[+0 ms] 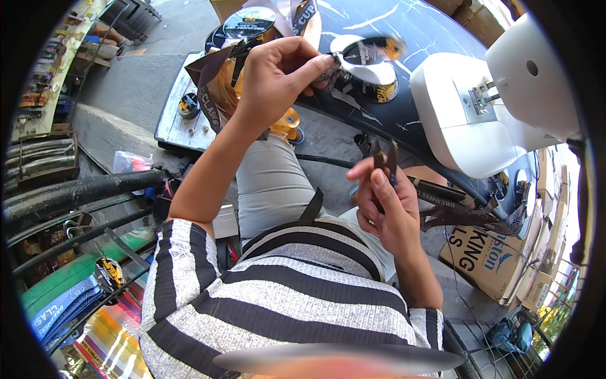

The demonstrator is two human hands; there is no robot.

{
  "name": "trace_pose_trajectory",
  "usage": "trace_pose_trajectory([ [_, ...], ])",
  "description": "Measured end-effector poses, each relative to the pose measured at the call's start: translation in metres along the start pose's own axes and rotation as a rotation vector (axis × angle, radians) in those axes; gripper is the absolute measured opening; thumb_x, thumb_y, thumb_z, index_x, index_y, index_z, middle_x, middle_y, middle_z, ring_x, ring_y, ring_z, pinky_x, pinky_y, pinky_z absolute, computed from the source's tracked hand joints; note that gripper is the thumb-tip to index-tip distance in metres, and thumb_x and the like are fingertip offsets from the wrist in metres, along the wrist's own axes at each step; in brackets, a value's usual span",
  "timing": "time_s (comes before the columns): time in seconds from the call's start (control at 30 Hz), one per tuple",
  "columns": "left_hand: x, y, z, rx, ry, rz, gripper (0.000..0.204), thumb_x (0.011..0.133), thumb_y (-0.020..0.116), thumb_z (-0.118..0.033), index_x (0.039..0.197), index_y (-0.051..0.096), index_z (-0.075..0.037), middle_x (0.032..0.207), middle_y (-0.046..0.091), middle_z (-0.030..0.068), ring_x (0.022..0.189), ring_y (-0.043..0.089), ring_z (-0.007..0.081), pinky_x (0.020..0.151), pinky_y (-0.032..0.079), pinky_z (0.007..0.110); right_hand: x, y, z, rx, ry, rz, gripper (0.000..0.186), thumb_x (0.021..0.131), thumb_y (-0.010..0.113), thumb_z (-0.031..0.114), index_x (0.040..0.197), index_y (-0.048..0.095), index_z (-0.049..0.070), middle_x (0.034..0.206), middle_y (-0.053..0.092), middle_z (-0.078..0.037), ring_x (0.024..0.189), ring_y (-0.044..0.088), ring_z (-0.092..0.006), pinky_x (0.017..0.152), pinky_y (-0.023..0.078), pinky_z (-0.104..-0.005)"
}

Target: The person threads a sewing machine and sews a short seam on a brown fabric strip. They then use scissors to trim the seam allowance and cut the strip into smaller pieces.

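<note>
My left hand [274, 79] is raised at the near edge of the dark marble-patterned table [363, 22], thumb and fingers pinched on a dark printed ribbon. Just beyond the fingertips is a round black-and-yellow medal [372, 52], smeared by motion; its link to the ribbon is hard to make out. Lower and to the right, my right hand [394, 208] is closed around small dark thread snips [384, 159], blades pointing up and away from me. More dark ribbon with pale lettering [208, 95] hangs left of my left wrist. Under the blurred medal, another round black-and-yellow piece [382, 91] lies on the table.
A white sewing machine [451, 120] occupies the table's right side. On the left stands a small whitish table [167, 120] with round medals and ribbons. Cardboard boxes [483, 262] lean at the right. Black metal bars [82, 189] run along my left side.
</note>
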State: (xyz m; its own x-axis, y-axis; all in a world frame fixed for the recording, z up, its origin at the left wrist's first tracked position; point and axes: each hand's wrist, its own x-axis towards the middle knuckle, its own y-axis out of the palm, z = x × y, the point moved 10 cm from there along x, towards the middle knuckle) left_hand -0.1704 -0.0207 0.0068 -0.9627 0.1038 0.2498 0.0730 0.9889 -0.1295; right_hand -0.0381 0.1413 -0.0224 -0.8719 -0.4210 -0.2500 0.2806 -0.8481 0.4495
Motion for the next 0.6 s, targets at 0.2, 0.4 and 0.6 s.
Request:
trace_pose_trajectory([
  [0.2, -0.028, -0.003, 0.006, -0.229, -0.126, -0.004, 0.015, 0.092, 0.065, -0.014, 0.093, 0.066, 0.001, 0.081, 0.069, 0.0075, 0.07, 0.069, 0.0125, 0.057, 0.056, 0.022, 0.028, 0.001, 0.001, -0.145, -0.058, -0.042, 0.057, 0.103, 0.032, 0.045, 0.128, 0.048, -0.005, 0.064, 0.037, 0.004, 0.046, 0.027, 0.0005, 0.039, 0.023, -0.0161],
  [0.4, -0.049, -0.002, 0.012, -0.316, -0.162, 0.001, 0.014, 0.092, 0.064, -0.008, 0.098, 0.063, 0.004, 0.09, 0.069, 0.0111, 0.081, 0.071, 0.0173, 0.066, 0.059, 0.026, 0.032, 0.019, -0.026, 0.277, 0.16, 0.029, 0.057, 0.103, 0.032, 0.042, 0.13, 0.045, -0.006, 0.069, 0.037, 0.003, 0.049, 0.03, -0.001, 0.039, 0.024, -0.0166],
  [0.6, -0.055, -0.002, 0.015, -0.344, -0.116, -0.029, 0.011, 0.087, 0.068, 0.0, 0.093, 0.059, 0.004, 0.094, 0.068, 0.0134, 0.086, 0.07, 0.0176, 0.071, 0.058, 0.025, 0.029, 0.036, -0.037, 0.513, 0.264, 0.051, 0.051, 0.105, 0.031, 0.04, 0.133, 0.041, -0.002, 0.073, 0.039, 0.001, 0.049, 0.032, -0.0031, 0.039, 0.027, -0.0172],
])
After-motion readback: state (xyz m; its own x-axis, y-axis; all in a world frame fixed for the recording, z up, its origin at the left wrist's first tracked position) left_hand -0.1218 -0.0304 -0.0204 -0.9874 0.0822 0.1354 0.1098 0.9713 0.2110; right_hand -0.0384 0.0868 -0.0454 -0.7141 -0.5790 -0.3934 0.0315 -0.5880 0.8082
